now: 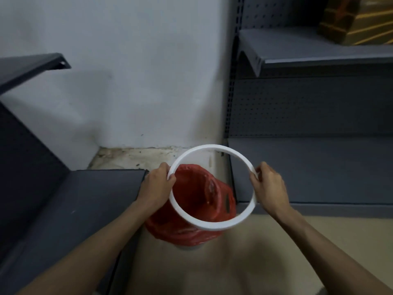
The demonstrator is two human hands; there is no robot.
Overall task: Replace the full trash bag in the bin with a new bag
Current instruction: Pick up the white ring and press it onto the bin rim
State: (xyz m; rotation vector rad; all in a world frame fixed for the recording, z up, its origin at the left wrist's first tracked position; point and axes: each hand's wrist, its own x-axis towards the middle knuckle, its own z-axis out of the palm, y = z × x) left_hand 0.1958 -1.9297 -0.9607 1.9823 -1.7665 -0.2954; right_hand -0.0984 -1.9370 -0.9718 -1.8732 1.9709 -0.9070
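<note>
Head view, looking down between two grey shelving units. The left hand [158,184] and the right hand [268,184] each close their fingers around opposite sides of a white retaining ring [212,224], which is held in the air, tilted, with its far edge higher than its near edge. Seen partly through the ring, the red trash bag [191,199] sits in the bin [189,248] on the pale floor [244,262], its top folded outward over the bin's rim; only a sliver of the bin shows below the bag. Whether the ring is clear of the bag at its near edge cannot be told, as that edge overlaps the plastic in this view. The bag's contents are not visible, its mouth appearing open and dark red inside. The step in hand appears to be freeing the ring that clamps the bag. To do this well, keep both grips level and opposite so the ring does not snag the folded plastic, then set it on the lower shelf [319,177] close by, within reach for refitting over the new bag.
</note>
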